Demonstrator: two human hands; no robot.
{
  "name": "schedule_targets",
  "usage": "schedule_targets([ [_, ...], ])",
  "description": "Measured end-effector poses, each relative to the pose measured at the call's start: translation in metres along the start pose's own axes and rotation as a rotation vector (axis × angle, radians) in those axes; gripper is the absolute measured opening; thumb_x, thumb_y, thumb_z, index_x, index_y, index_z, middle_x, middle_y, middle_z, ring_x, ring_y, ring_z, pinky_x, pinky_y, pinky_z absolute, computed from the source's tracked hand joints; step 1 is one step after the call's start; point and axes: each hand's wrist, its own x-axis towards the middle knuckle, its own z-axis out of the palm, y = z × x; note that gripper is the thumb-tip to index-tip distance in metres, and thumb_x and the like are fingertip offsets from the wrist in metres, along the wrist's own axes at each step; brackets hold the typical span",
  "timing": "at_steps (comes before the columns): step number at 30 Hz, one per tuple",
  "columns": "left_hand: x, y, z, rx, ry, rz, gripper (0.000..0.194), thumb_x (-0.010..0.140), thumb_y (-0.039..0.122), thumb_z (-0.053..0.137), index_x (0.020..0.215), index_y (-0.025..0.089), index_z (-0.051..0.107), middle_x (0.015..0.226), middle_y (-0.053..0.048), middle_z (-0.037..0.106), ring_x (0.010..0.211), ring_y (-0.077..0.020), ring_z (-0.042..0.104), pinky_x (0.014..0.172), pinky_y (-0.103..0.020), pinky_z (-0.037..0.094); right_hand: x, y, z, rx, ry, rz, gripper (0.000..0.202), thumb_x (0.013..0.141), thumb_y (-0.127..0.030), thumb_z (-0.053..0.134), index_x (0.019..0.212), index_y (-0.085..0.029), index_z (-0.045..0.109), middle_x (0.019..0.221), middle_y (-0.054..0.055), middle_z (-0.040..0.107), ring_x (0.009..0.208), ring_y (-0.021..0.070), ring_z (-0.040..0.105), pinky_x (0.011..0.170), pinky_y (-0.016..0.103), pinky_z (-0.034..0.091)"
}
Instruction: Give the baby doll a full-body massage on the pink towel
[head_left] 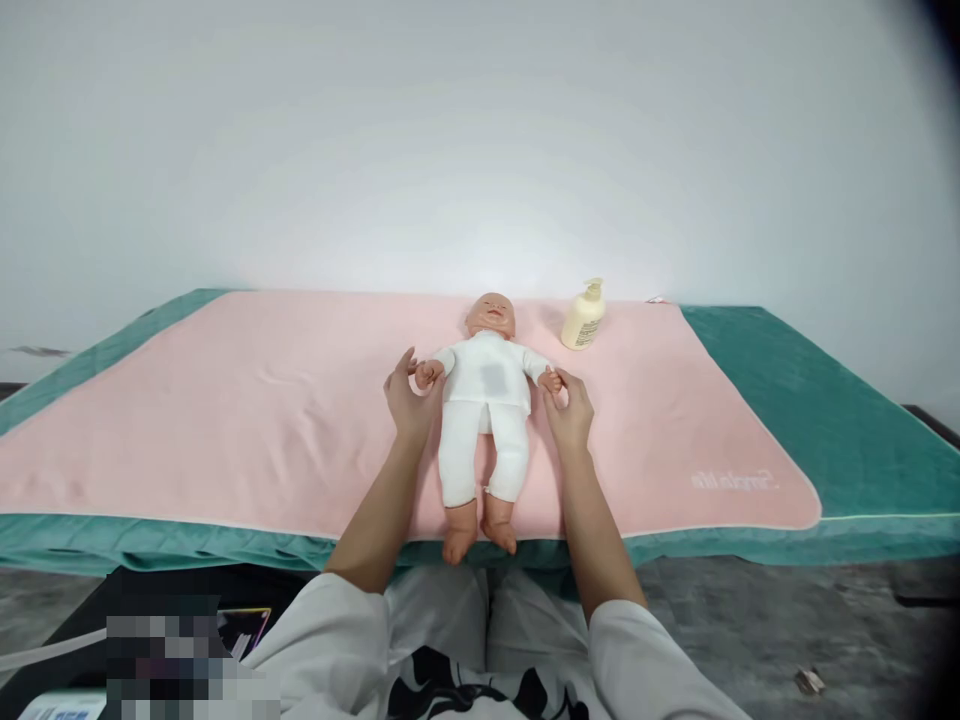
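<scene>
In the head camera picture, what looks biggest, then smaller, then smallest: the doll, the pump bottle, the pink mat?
Largest to smallest, as they look in the head view:
1. Pink mat
2. Doll
3. Pump bottle

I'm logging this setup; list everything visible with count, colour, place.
Doll: one, white-clothed, lying at centre
Pump bottle: one, cream, by doll's head
Blanket: one, pink, beneath doll
Cover: one, green, under blanket
Wall: one, white, behind
Floor: one, grey, below
Scrap: one, brownish, floor
Cable: one, white, lower left
Surface: one, black, lower left
Flat item: one, dark, lower left
Corner item: one, white, bottom left
Shirt and trousers: one each, white, bottom
Left grip: one, bare, on doll's hand
Right grip: one, bare, on doll's other hand
</scene>
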Motion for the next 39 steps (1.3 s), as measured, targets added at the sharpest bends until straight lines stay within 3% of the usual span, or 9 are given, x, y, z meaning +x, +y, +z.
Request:
schedule_targets([
  [7,-0.021,-0.004,-0.022,0.175,-0.105,-0.096,0.06,0.079,0.026,0.074,0.136,0.02,0.055,0.109,-0.011,0.074,0.11,-0.0262,0.068,0.11,-0.047,0.038,-0.034,-0.003,-0.008,-0.085,-0.112,0.088,0.035,0.088,-0.032,0.052,0.117,-0.017,0.065,0.114,0.013,0.071,0.098,0.0233,0.069,0.086,0.038,0.058],
  [14,-0.027,-0.012,-0.027,0.342,-0.226,-0.175,0.049,0.081,0.026,0.073,0.128,0.017,0.063,0.107,-0.011,0.075,0.105,-0.0269,0.07,0.108,-0.045,0.041,-0.043,-0.002,-0.013,-0.06,-0.174,0.213,0.042,0.086,-0.036,0.05,0.119,-0.015,0.065,0.115,0.016,0.073,0.1,0.0263,0.069,0.086,0.042,0.058],
  [18,-0.024,-0.016,-0.026,0.327,-0.254,-0.226,0.048,0.079,0.026,0.073,0.125,0.017,0.065,0.109,-0.012,0.074,0.102,-0.0281,0.071,0.101,-0.043,0.048,-0.043,0.001,-0.014,-0.041,-0.198,0.263,0.045,0.085,-0.036,0.052,0.122,-0.015,0.065,0.113,0.015,0.074,0.098,0.0264,0.07,0.09,0.044,0.058],
  [22,-0.022,-0.021,-0.025,0.195,-0.199,-0.247,0.053,0.076,0.023,0.075,0.128,0.018,0.063,0.111,-0.012,0.073,0.103,-0.0278,0.07,0.097,-0.042,0.051,-0.04,0.007,-0.011,0.045,-0.121,0.215,0.042,0.086,-0.032,0.051,0.122,-0.016,0.066,0.125,0.015,0.069,0.111,0.0256,0.067,0.099,0.045,0.055],
  [27,-0.023,-0.016,-0.022,-0.055,-0.062,-0.229,0.054,0.076,0.023,0.075,0.129,0.023,0.061,0.116,-0.009,0.07,0.106,-0.0232,0.068,0.094,-0.035,0.054,-0.025,0.01,-0.006,0.246,0.018,0.237,0.038,0.089,-0.035,0.057,0.122,-0.016,0.065,0.128,0.014,0.066,0.119,0.0245,0.064,0.107,0.046,0.051],
  [32,-0.012,-0.006,-0.013,-0.259,0.042,-0.213,0.054,0.076,0.017,0.074,0.127,0.024,0.06,0.119,-0.007,0.069,0.111,-0.0207,0.066,0.1,-0.035,0.052,0.009,0.004,0.0,0.477,0.116,0.268,0.042,0.088,-0.039,0.061,0.125,-0.018,0.06,0.129,0.013,0.065,0.121,0.0222,0.064,0.109,0.044,0.05],
  [39,0.026,-0.011,0.016,-0.534,0.075,-0.252,0.051,0.075,0.024,0.077,0.121,0.019,0.058,0.123,-0.013,0.067,0.113,-0.0226,0.067,0.099,-0.036,0.054,0.063,0.012,0.027,0.649,0.091,0.201,0.044,0.086,-0.047,0.06,0.117,-0.015,0.057,0.119,0.014,0.068,0.117,0.0227,0.066,0.113,0.049,0.045],
])
